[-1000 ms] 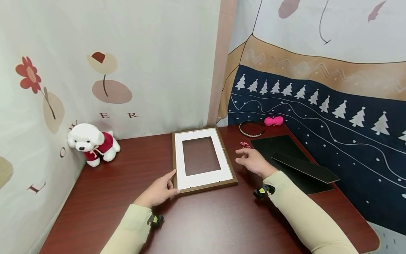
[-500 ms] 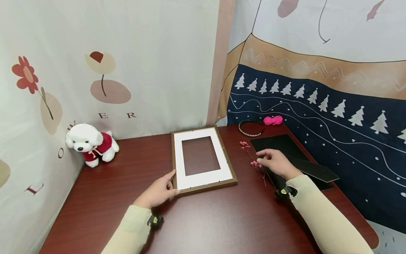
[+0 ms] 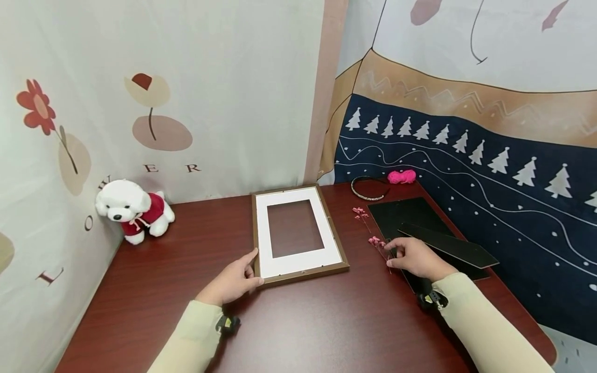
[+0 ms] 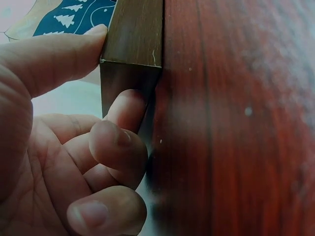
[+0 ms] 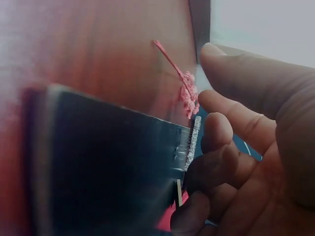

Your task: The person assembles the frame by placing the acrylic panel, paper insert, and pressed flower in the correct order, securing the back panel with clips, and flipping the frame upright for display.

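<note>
A brown picture frame (image 3: 342, 261) with a white mat (image 3: 298, 261) lies on the table, its centre opening showing the wood beneath. My left hand (image 3: 233, 277) grips its near left corner, with thumb and forefinger on adjoining sides; the left wrist view shows fingertips against the frame's corner (image 4: 133, 34). My right hand (image 3: 422, 259) hovers beside two pink dried flower sprigs (image 3: 377, 242), thumb and forefinger apart near the closer sprig's stem. In the right wrist view a gap shows between those fingertips, with a pink flower head (image 5: 188, 96) beyond them.
Right of the sprigs lies a black backing board (image 3: 396, 212), with a narrower black piece (image 3: 450, 246) resting slantwise across it. A headband (image 3: 368, 198) and a pink yarn bundle (image 3: 402, 177) sit at the back right. At the left stands a white plush dog (image 3: 123, 202).
My right hand has moved rightward and nearer to me from above the flowers, uncovering both sprigs. My left hand stays on the frame's corner.
</note>
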A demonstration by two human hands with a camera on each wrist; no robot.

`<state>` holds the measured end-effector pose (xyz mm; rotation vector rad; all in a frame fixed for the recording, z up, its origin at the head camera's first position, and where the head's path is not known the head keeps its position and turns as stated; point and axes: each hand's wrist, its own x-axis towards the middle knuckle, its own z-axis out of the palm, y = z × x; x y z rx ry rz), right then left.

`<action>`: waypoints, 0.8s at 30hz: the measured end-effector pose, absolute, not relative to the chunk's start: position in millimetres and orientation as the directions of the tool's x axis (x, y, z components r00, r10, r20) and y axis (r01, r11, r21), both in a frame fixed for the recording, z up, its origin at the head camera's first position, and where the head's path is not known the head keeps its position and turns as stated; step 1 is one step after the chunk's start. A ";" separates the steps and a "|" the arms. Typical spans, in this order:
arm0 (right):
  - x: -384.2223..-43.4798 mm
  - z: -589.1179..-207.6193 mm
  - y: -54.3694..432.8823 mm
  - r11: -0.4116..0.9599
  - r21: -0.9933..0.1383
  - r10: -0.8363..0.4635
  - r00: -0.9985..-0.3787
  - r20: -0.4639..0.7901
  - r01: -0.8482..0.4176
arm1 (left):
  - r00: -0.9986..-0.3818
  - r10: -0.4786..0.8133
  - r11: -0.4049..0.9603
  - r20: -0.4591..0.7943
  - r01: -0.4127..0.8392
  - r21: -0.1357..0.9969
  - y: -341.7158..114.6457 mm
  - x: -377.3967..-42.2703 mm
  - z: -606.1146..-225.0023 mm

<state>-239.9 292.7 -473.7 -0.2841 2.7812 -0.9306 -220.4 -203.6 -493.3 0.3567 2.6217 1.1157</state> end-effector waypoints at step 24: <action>-223.7 -472.1 285.4 0.854 -0.502 -0.234 -0.963 -0.135 -0.137 | -0.931 0.337 0.668 -0.138 0.133 0.732 -205.9 -219.2 -494.2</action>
